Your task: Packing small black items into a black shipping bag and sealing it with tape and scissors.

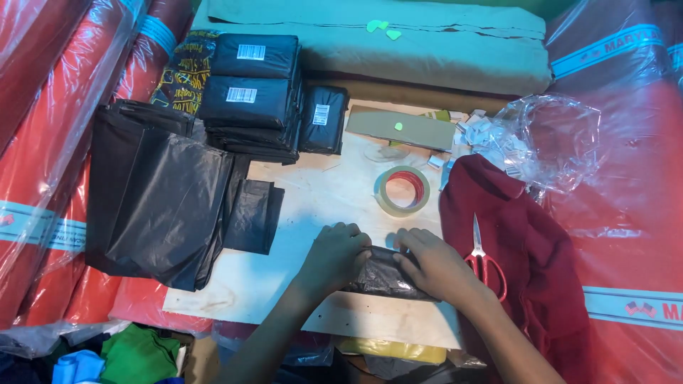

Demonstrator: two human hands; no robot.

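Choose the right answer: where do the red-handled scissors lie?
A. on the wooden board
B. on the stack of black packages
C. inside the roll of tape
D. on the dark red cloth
D: the scissors lie on the dark red cloth, just beside the right hand.

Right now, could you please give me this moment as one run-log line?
left hand: pressing black plastic parcel | right hand: on parcel | tape roll, scissors: untouched | surface: wooden board
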